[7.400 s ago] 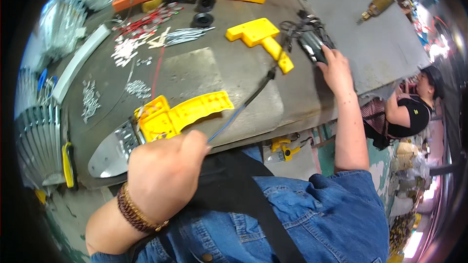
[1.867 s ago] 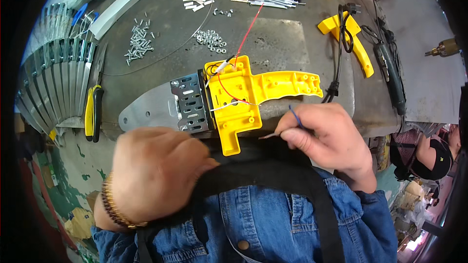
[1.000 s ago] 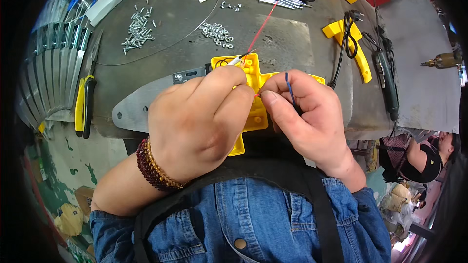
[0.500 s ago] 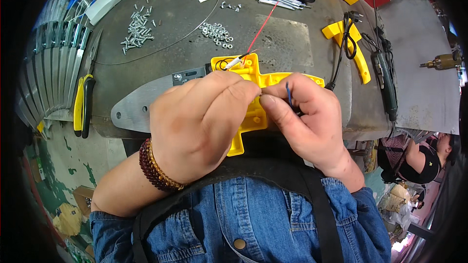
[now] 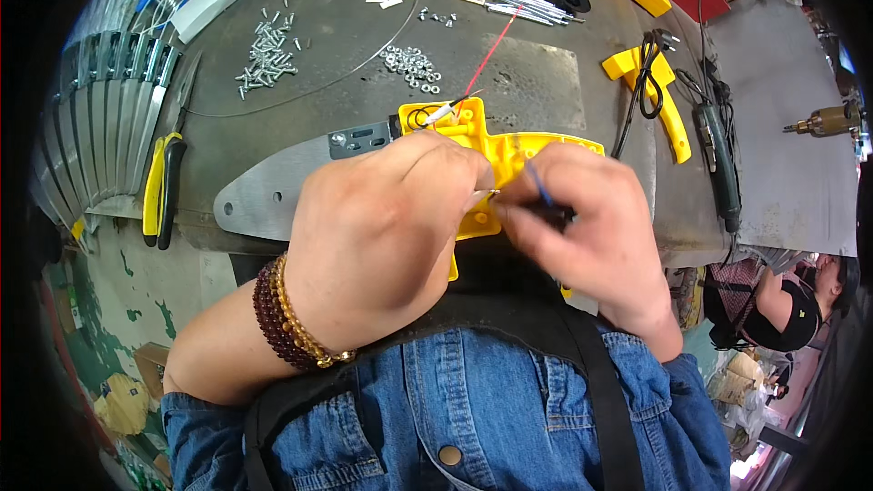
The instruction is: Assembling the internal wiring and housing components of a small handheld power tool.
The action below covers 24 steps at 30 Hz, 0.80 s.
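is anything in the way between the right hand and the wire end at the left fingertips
Nothing visible: the wire end lies in the gap between the left hand and the right hand, with the yellow housing beneath them, not between. Blur hides finer detail.

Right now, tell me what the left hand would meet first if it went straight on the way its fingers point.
Probably the right hand, whose blurred fingertips sit just ahead; how the two line up in depth is unclear.
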Each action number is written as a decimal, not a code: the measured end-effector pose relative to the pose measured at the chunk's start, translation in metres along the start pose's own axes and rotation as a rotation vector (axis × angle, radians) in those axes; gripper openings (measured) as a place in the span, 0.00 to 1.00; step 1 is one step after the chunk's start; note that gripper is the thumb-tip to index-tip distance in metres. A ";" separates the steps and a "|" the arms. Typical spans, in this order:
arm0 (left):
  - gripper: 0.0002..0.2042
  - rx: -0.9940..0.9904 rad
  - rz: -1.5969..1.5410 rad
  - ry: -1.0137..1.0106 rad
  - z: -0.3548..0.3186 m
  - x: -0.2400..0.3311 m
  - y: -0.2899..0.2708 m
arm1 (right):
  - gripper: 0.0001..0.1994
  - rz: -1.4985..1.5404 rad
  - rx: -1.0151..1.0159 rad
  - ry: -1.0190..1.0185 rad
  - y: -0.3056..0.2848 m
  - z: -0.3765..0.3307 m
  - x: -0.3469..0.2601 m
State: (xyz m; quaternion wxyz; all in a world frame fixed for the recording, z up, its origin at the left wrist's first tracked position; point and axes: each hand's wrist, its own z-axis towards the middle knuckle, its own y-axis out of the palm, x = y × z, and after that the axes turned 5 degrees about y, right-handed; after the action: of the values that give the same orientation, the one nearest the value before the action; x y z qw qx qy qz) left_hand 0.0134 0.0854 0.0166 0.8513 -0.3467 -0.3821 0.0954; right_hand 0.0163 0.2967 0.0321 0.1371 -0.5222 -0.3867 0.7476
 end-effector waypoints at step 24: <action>0.10 0.013 -0.166 0.021 -0.003 -0.011 0.008 | 0.10 -0.021 0.069 -0.123 -0.005 -0.001 0.006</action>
State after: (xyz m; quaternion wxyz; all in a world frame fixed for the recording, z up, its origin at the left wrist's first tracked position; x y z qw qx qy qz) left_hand 0.0087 0.0855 0.0033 0.8624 -0.3095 -0.3998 0.0234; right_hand 0.0141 0.3042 0.0316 0.1388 -0.4662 -0.3736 0.7898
